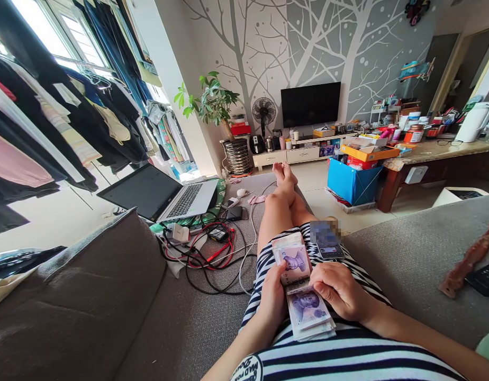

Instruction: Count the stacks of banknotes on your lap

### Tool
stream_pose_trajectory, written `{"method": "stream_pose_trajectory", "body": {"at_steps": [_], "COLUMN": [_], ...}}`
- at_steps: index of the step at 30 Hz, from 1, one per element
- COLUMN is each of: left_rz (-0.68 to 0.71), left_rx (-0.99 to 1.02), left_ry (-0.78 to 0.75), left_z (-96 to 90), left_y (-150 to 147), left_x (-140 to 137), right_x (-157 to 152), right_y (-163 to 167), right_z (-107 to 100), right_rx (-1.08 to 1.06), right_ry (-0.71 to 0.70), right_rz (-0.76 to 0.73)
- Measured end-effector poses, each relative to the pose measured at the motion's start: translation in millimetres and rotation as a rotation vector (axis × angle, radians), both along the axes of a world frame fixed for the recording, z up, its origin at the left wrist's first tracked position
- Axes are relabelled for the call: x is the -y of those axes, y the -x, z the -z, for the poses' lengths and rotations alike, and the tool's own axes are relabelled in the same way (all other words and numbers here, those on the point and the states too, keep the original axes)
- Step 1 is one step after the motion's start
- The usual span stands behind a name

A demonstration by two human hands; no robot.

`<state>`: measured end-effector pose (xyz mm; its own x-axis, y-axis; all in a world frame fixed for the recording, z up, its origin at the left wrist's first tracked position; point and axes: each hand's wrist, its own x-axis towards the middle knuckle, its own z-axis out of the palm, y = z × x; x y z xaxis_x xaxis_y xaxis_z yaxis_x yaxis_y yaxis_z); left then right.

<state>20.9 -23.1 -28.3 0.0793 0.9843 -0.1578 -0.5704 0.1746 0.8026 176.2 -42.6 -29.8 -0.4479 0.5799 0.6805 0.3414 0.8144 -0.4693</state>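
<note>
My left hand (273,290) is closed around an upper bundle of purple banknotes (295,260), with the thumb lying on its left edge. My right hand (340,290) is curled at the lower right of that bundle, its fingertips at the edge of a note; how many notes it pinches is hidden. Below, a second loose pile of purple banknotes (309,311), marked 5, lies on my lap over the striped black-and-white clothing (347,349). A phone (328,250) with a lit, partly blurred screen rests on my thigh beyond my right hand.
An open laptop (189,200) and tangled cables (213,264) sit on the grey sofa (181,323) to the left. A brown stick-like object (469,259) and a black remote (486,278) lie at right. Further off stand a blue box (352,182) and a cluttered table (423,153).
</note>
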Motion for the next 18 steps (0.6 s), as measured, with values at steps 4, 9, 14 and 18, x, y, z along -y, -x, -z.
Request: {"method": "stream_pose_trajectory", "body": {"at_steps": [4,9,14,18], "left_rz": [0.044,0.073,0.094,0.132], "left_rx": [0.024,0.068,0.072,0.065], "left_ry": [-0.016,-0.029,-0.062,-0.061], "left_z": [2.0,7.2,9.6,11.3], "left_y": [1,2,4,5], "left_x": [-2,-5,-5,-4], "right_x": [0,-1,-4,-8], "right_y": [-1,-2,0,2], "right_z": [-1,2,4,4], "right_rx": [0.009,0.003,0.013,0.021], "right_ry": [-0.001,-0.014,0.103,0.196], "right_rz": [-0.020,-0.096,0.178,0.366]}}
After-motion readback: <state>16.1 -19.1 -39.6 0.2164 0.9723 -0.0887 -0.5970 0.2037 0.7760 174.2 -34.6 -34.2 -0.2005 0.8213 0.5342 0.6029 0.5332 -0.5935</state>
